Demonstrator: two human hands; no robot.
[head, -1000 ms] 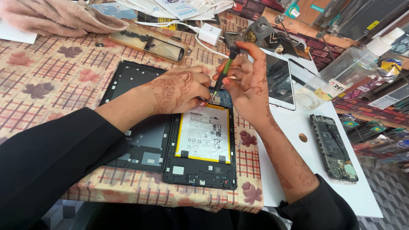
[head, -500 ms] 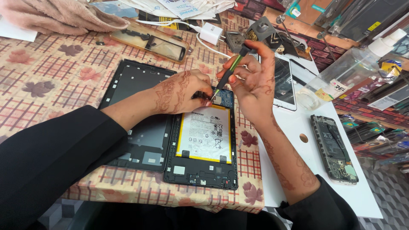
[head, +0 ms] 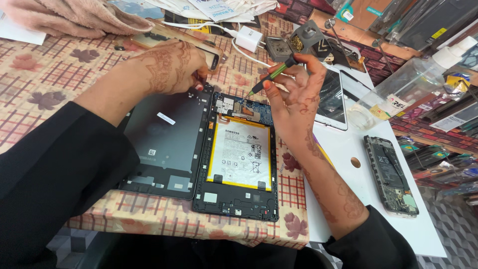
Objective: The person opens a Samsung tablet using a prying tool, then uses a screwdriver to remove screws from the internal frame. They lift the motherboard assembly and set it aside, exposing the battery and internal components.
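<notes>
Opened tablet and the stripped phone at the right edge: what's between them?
Head view: the person's right hand and forearm cross that gap between the opened tablet and the stripped phone. Beneath lies bare white board with a small brown round spot.

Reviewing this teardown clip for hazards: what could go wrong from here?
1. The screwdriver in the right hand has its tip at the circuit board, right above the large battery; a slip could gouge either.
2. The left hand touches the top edge of the back cover beside the opened tablet, which lies near the table edge; a nudge could push it off.
</notes>
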